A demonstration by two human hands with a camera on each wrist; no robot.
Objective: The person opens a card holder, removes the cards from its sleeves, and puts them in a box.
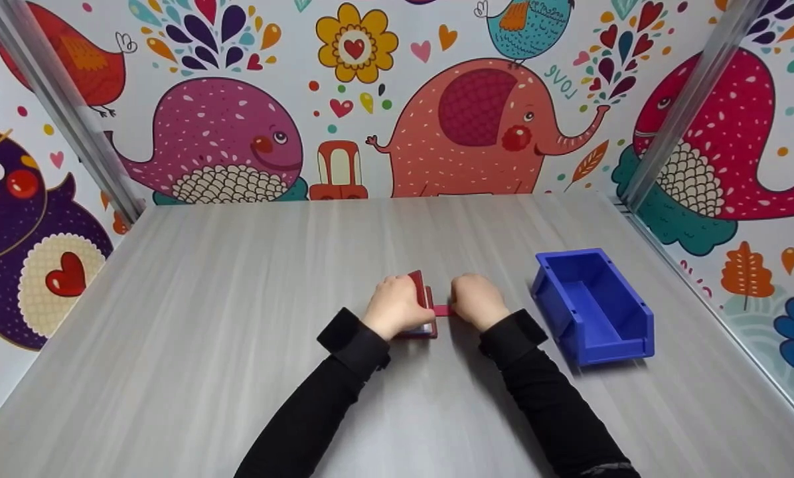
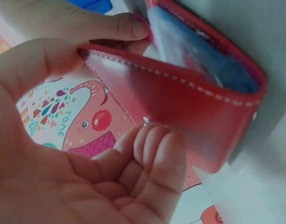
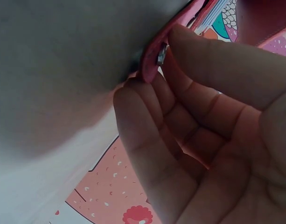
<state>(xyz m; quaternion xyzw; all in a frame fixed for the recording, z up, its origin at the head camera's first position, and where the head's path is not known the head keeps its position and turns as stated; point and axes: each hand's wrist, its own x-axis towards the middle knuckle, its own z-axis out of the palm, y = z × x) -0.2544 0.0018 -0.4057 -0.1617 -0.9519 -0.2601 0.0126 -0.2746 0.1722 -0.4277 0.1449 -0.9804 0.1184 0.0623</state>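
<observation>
A red leather card wallet with pale stitching stands partly open on the table, clear plastic sleeves showing inside. My left hand holds its front cover, the thumb at the cover's edge and the fingers curled against its outer face. To the right, my right hand pinches the end of the wallet's pink-red strap between thumb and fingers. A metal snap shows on that strap in the right wrist view. In the head view the left hand covers much of the wallet.
A blue plastic bin sits on the table to the right of my right hand. Walls printed with cartoon animals stand at the back and sides of the light wood-grain table.
</observation>
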